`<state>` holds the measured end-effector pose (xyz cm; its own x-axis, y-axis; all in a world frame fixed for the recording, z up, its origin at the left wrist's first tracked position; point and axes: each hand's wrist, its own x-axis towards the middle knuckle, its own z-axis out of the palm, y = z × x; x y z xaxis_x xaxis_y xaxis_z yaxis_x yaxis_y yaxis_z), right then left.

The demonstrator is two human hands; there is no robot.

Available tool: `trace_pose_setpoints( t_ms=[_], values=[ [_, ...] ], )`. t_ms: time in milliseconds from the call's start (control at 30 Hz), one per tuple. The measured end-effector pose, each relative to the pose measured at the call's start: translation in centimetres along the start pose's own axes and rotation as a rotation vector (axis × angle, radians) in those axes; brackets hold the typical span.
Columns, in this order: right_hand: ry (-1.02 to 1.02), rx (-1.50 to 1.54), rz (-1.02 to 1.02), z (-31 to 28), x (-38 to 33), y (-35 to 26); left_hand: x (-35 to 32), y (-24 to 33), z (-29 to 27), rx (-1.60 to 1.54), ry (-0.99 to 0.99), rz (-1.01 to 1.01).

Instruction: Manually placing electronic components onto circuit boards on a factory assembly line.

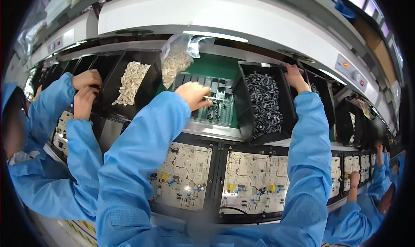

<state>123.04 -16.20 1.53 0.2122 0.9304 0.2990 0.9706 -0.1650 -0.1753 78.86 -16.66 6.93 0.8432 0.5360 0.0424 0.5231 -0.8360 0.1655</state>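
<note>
My left hand (194, 95) is over a clear plastic tray (222, 117) sorted with dark small parts. Its thumb and fingers are curled together above the tray, and what they pinch, if anything, is too small to make out. At the far right corner of a black bin (243, 91), my right hand (296, 77) has its fingers bent over the rim. That bin is heaped with small black components (263, 102) and sits at an angle. Blue sleeves cover both my arms.
Circuit boards (183, 175) in black frames line the near side. A bag of beige parts (177, 61) stands behind the tray, left of it a bin of beige pieces (133, 80). Co-workers' hands (86, 91) are at the left and right (354, 178). A white lamp housing (216, 14) hangs overhead.
</note>
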Motion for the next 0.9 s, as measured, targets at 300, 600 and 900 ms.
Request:
trace_pose_setpoints(
  t_ms=[300, 600, 900],
  values=[
    [0.115, -0.045, 0.144, 6.8, 4.9, -1.2, 3.8, -3.1, 2.8, 0.267, 0.069, -0.045],
    [0.508, -0.124, -0.141, -1.9, -0.2, 0.5, 7.2, -1.7, 1.3, 0.094, -0.111, -0.058],
    [0.189, 0.834, 0.157, -12.9, -16.3, -7.4, 4.1, -2.4, -0.3, -0.114, 0.281, 0.067]
  ],
)
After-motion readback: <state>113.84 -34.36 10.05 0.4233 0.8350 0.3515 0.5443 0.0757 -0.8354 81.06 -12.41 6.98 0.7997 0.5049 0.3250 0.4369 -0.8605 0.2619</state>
